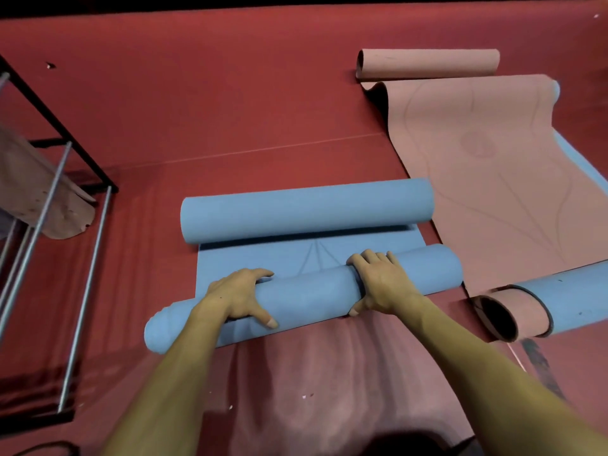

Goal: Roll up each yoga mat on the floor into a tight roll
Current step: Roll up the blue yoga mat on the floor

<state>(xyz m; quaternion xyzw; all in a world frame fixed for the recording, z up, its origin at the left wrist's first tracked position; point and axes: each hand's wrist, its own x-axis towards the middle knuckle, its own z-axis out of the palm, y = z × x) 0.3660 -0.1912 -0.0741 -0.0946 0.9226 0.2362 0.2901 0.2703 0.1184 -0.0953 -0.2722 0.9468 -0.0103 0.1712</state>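
Note:
A blue yoga mat point(306, 255) lies on the red floor in front of me, curled up at both ends. Its near end forms a thick roll point(309, 294) slanting from lower left to upper right. My left hand point(238, 296) grips the roll left of its middle, fingers over the top and thumb on the near side. My right hand point(381, 283) grips it right of the middle in the same way. The far end of the mat is a second curl point(306, 210). Only a short flat strip lies between the two curls.
A pink mat point(493, 172) with a blue underside lies spread to the right, its far end curled point(427, 62) and its near end rolled point(539, 304). A black metal rack point(65, 192) holding a pink rolled mat point(42, 192) stands at the left.

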